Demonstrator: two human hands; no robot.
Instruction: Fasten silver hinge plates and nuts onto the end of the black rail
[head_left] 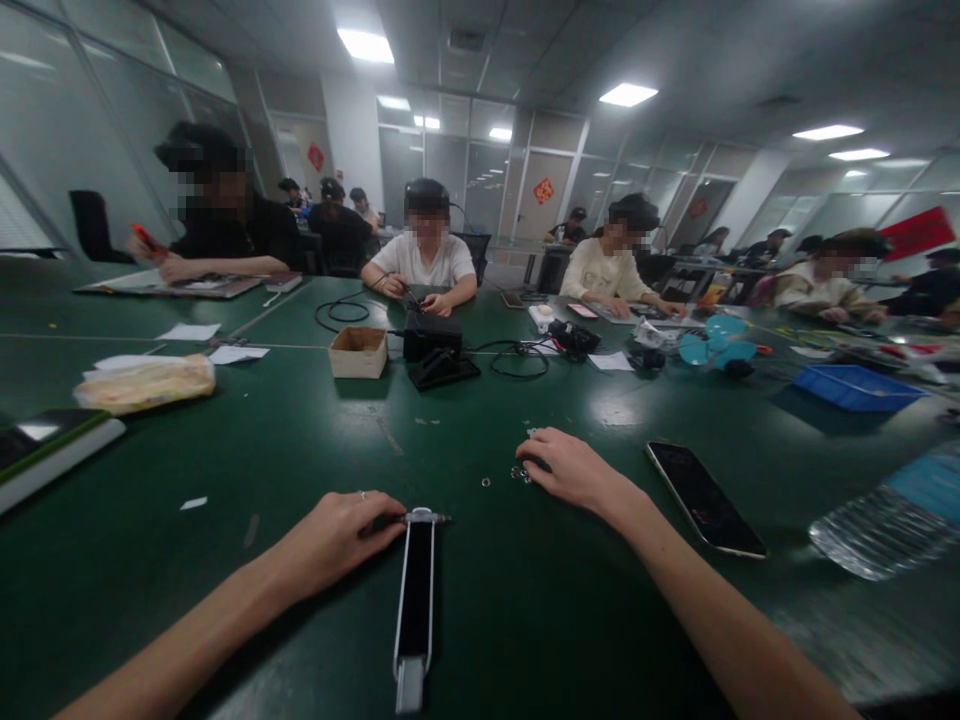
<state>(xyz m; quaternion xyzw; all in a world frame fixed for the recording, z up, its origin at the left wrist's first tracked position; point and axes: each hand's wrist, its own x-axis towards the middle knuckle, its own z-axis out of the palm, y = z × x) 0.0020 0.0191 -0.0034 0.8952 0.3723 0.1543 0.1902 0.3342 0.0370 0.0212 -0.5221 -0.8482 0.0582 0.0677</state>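
My left hand [341,535] rests on the green table [525,620], fingers curled round a thin tool whose metal tip [431,518] lies across the top end of a long black-and-white strip [416,600]. My right hand [574,468] is farther out, fingers bent down over several small metal washers or screws [519,472]; one lone ring [486,482] lies to their left. Whether the right fingers pinch a piece is hidden.
A dark phone [705,497] lies right of my right hand, a water bottle [885,515] beyond it. A small cardboard box [358,352], black device with cables [433,345], a blue tray [855,386] and a wrapped packet [146,382] sit farther out. Several people work opposite.
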